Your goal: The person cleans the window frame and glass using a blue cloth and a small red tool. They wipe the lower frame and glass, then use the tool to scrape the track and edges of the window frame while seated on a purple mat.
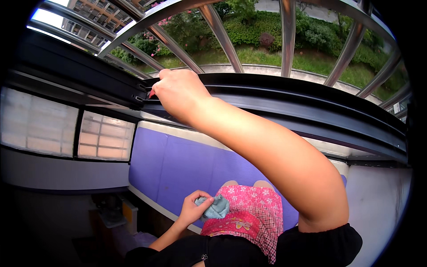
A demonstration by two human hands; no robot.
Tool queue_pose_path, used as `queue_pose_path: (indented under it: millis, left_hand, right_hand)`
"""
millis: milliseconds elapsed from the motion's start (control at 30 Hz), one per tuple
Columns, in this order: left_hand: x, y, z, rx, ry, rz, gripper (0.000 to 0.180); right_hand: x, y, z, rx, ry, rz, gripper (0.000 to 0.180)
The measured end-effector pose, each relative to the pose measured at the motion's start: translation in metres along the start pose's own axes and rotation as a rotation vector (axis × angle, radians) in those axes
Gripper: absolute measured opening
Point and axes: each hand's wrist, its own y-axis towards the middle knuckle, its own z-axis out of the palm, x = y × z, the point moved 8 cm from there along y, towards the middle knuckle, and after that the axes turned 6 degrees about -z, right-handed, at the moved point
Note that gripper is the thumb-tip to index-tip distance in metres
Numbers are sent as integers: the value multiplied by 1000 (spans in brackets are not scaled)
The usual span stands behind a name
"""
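One cloth (215, 208) within left fingers (201, 196).

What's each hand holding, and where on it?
Left hand: a bunched blue-grey cloth, fingers pinched on its left edge. Right hand: closed at the dark window track; something small and pink peeks out, too hidden to identify.

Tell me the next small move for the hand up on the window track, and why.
Probably slide the right hand a little along the dark window track. Its fingertips press something small and pink into the groove near the corner, and the stretch of track toward the right looks untouched. The left hand holds a bunched blue-green cloth low by the lap.
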Motion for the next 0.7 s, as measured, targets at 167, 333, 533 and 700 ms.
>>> queue_pose_path:
  millis: [167, 333, 533, 700]
  left_hand:
    - [4, -1, -3, -13, -20, 6, 12]
    - [6, 0, -5, -22, -27, 34, 12]
    - [12, 2, -9, -29, -57, 29, 12]
    - [11, 2, -10, -22, -61, 15, 12]
  right_hand:
    - [4, 7, 7, 16, -55, 14, 6]
    - [4, 14, 11, 33, -67, 7, 7]
    - [7, 20, 3, 171, -100, 77, 8]
    - [5, 12, -4, 110, -79, 24, 8]
